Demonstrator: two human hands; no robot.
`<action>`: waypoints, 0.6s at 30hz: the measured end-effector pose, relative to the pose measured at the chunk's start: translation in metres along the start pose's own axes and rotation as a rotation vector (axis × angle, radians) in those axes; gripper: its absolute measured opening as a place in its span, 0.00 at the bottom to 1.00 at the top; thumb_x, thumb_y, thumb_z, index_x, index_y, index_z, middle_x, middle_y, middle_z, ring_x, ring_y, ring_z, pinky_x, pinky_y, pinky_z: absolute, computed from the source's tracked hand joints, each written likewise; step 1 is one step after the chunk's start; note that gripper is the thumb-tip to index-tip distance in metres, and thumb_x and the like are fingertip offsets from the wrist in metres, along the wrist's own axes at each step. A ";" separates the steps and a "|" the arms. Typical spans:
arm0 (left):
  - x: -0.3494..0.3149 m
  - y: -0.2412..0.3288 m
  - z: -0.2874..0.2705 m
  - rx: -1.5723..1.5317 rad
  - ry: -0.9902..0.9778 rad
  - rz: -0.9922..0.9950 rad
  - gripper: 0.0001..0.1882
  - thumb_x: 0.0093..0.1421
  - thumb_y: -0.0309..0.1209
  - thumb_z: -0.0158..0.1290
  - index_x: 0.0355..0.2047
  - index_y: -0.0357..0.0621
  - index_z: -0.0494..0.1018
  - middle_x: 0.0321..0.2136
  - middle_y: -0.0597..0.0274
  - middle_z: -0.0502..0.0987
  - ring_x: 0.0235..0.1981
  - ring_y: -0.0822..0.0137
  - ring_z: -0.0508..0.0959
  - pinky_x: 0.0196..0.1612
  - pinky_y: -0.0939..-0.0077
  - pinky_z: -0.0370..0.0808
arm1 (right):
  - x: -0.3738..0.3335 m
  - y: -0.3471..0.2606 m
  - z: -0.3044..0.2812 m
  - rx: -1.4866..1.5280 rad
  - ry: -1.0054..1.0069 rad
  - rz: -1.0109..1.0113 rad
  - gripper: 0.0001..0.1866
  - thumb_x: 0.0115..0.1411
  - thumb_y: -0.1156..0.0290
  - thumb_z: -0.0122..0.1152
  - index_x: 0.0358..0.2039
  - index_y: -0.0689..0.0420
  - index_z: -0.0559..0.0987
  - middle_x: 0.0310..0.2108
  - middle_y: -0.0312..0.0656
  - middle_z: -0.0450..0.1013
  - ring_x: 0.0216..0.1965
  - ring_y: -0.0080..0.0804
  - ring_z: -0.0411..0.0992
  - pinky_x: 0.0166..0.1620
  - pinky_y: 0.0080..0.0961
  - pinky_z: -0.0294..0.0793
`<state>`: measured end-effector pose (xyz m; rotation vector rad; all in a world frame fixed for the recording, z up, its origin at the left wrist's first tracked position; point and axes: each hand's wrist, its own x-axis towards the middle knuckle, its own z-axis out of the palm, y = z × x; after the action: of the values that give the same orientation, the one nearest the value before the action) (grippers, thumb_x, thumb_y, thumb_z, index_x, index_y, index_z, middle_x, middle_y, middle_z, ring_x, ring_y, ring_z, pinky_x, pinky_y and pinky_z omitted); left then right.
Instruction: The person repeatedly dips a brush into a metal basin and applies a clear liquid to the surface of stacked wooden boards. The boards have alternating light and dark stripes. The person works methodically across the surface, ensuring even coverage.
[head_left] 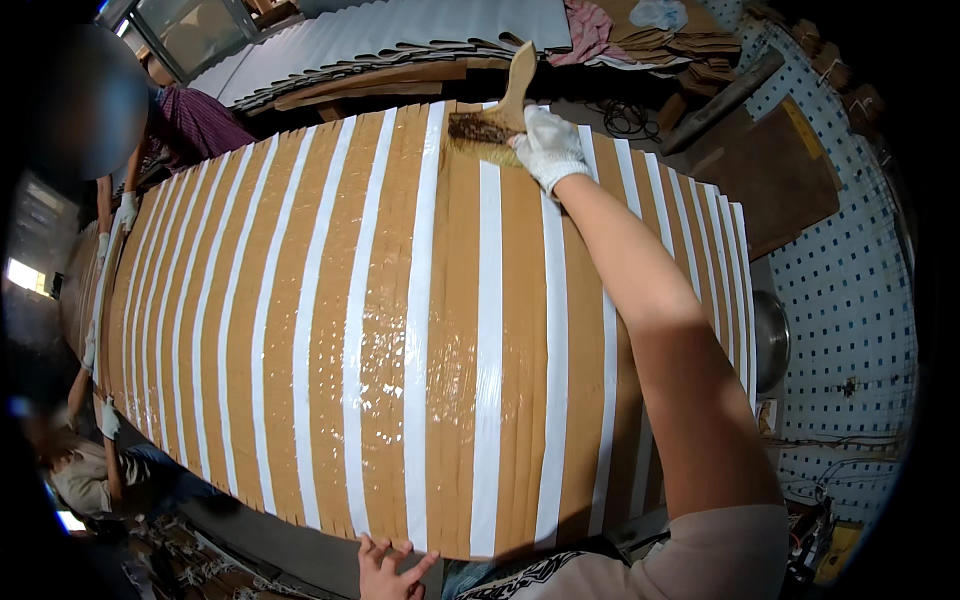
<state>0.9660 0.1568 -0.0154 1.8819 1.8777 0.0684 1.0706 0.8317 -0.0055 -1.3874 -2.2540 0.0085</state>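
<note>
Brown paper sheets (520, 400) with white edge strips lie overlapped across the table in front of me. Wet, glossy paste shows on the middle and left of them. At the far edge, my right hand (552, 152), in a white knitted glove, grips a wide wooden brush (517, 88). Its dark-stained head and pale bristles rest on the paper, and the handle points up and away. My bare left hand (393, 572) lies at the near edge, fingers spread over the paper's border. The palm is partly cut off by the frame.
Behind the table lies a long layered stack of pale sheets (400, 40), with a pink cloth (590, 30) beside it. A metal bowl (771, 340) stands to the right. At left, co-workers' gloved hands (108, 418) touch the table's end. A black cable (628, 120) lies coiled beyond.
</note>
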 end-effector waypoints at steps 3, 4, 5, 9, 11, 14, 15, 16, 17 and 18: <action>0.004 -0.002 0.003 -0.012 0.029 0.029 0.36 0.44 0.36 0.57 0.59 0.68 0.72 0.52 0.45 0.67 0.57 0.37 0.62 0.66 0.29 0.48 | 0.034 0.015 0.024 -0.016 0.051 -0.012 0.20 0.54 0.60 0.70 0.40 0.60 0.77 0.37 0.51 0.79 0.42 0.50 0.78 0.45 0.42 0.77; 0.004 -0.002 0.004 -0.015 0.016 0.027 0.36 0.44 0.36 0.57 0.59 0.68 0.72 0.52 0.46 0.67 0.57 0.38 0.62 0.66 0.29 0.48 | 0.043 0.021 0.032 -0.032 0.053 -0.007 0.20 0.54 0.60 0.70 0.40 0.60 0.77 0.37 0.50 0.79 0.43 0.50 0.78 0.45 0.41 0.77; 0.005 -0.001 0.001 -0.013 0.008 0.024 0.36 0.43 0.36 0.57 0.58 0.67 0.73 0.52 0.46 0.67 0.57 0.38 0.62 0.66 0.29 0.48 | 0.053 0.025 0.036 -0.043 0.062 -0.003 0.20 0.54 0.59 0.70 0.40 0.60 0.77 0.38 0.50 0.79 0.43 0.49 0.78 0.45 0.41 0.77; 0.016 0.001 -0.008 -0.022 0.065 0.033 0.35 0.43 0.34 0.56 0.57 0.66 0.74 0.49 0.48 0.68 0.55 0.39 0.63 0.66 0.31 0.51 | 0.077 0.042 0.043 0.005 0.073 0.018 0.25 0.54 0.56 0.69 0.46 0.59 0.76 0.40 0.54 0.77 0.44 0.53 0.76 0.48 0.44 0.75; 0.018 0.001 -0.011 -0.023 0.058 0.040 0.35 0.43 0.34 0.56 0.57 0.65 0.74 0.49 0.48 0.68 0.55 0.39 0.63 0.66 0.30 0.51 | 0.085 0.052 0.031 0.122 0.177 0.021 0.24 0.54 0.57 0.69 0.45 0.58 0.76 0.41 0.53 0.78 0.45 0.52 0.76 0.48 0.42 0.75; 0.017 0.003 -0.009 -0.037 0.049 0.016 0.34 0.43 0.33 0.56 0.56 0.64 0.75 0.49 0.48 0.68 0.55 0.39 0.64 0.65 0.30 0.51 | 0.085 0.022 -0.017 0.226 -0.059 0.080 0.24 0.54 0.57 0.68 0.48 0.56 0.76 0.42 0.55 0.77 0.46 0.53 0.75 0.49 0.41 0.74; 0.013 0.004 -0.007 -0.041 0.051 0.006 0.34 0.43 0.33 0.56 0.56 0.64 0.75 0.50 0.47 0.68 0.55 0.39 0.64 0.65 0.30 0.51 | 0.083 0.017 -0.026 0.250 -0.166 0.061 0.25 0.54 0.57 0.68 0.50 0.54 0.75 0.44 0.56 0.76 0.48 0.53 0.74 0.50 0.41 0.73; 0.009 0.006 -0.005 -0.046 0.054 -0.006 0.34 0.43 0.33 0.56 0.56 0.64 0.75 0.50 0.47 0.68 0.56 0.39 0.63 0.65 0.30 0.51 | 0.080 0.019 -0.021 0.230 -0.212 -0.046 0.26 0.55 0.57 0.68 0.51 0.54 0.74 0.45 0.55 0.76 0.49 0.53 0.74 0.51 0.41 0.73; 0.010 0.004 -0.008 -0.039 0.047 0.008 0.34 0.43 0.33 0.56 0.56 0.63 0.74 0.51 0.46 0.68 0.56 0.39 0.64 0.66 0.29 0.51 | 0.075 0.032 -0.007 0.203 -0.259 -0.141 0.27 0.55 0.57 0.67 0.52 0.54 0.73 0.47 0.55 0.75 0.51 0.52 0.73 0.52 0.40 0.72; 0.013 -0.001 -0.012 -0.033 0.041 0.032 0.34 0.43 0.33 0.56 0.56 0.63 0.74 0.51 0.45 0.68 0.56 0.39 0.64 0.66 0.29 0.51 | 0.065 0.050 0.016 0.195 -0.143 -0.241 0.24 0.55 0.58 0.67 0.50 0.53 0.74 0.48 0.53 0.74 0.53 0.51 0.71 0.54 0.40 0.72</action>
<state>0.9619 0.1724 -0.0090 1.9019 1.8619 0.1481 1.0826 0.9149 -0.0062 -1.0381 -2.4508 0.2468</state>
